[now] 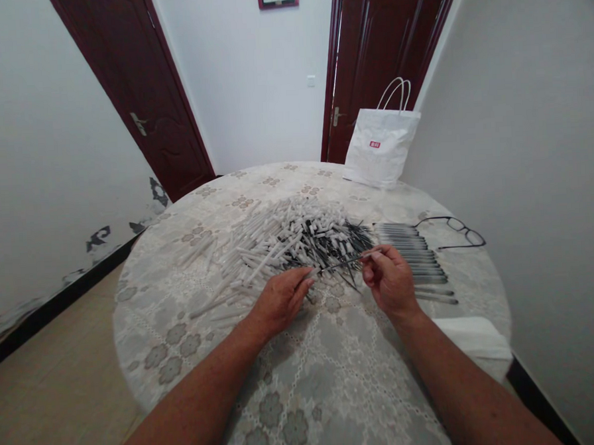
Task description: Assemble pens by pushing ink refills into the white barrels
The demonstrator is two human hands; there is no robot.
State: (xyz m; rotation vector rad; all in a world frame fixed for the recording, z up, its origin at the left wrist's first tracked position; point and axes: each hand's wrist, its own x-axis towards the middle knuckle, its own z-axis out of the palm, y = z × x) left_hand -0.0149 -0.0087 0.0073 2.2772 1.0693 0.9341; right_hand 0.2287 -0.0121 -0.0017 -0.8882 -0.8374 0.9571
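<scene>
My left hand [285, 295] is closed in a pinch on a white pen barrel [316, 272], mostly hidden by the fingers. My right hand [390, 281] pinches a thin dark pen refill [345, 264] by its right end. The refill's left tip points at the barrel; whether it has entered cannot be made out. Just beyond both hands lies a heap of white pen barrels [258, 244] mixed with dark refills [323, 248]. Beside my right hand, a row of greyish filled pens [413, 253] lies side by side.
A patterned cloth covers the round table [305, 381]. Folded eyeglasses [457, 231] rest right of the row, and a white folded item [475, 338] lies near the right edge. At the back right stands a white paper bag [382, 145]. Walls and two doors surround the table.
</scene>
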